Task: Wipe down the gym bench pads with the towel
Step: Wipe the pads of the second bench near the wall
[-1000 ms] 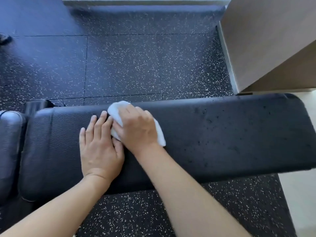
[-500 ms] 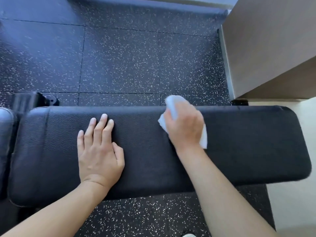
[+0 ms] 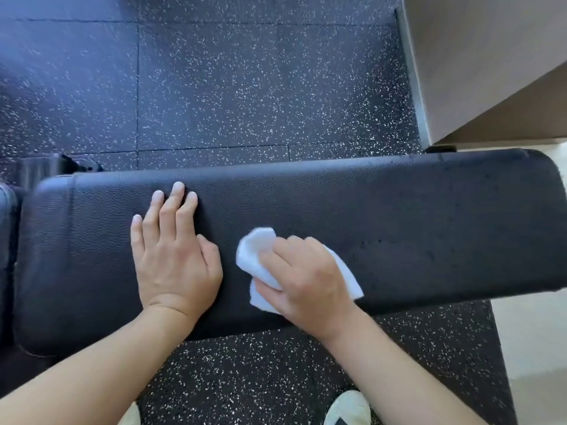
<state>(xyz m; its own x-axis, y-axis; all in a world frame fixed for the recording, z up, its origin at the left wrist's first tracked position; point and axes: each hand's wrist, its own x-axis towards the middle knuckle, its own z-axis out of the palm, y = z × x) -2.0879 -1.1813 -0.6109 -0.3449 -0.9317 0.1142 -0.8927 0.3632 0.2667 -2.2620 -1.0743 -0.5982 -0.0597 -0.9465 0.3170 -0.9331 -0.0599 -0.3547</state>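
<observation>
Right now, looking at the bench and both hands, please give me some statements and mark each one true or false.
1. The left hand lies flat on the long bench pad. True.
2. The white towel is in the left hand. False: the right hand holds it.
3. The towel hangs off the far end of the pad. False: it is pressed on the pad, near the front edge.
4. The speckled floor is dark rubber. True.
5. The two hands overlap. False: they are apart.
</observation>
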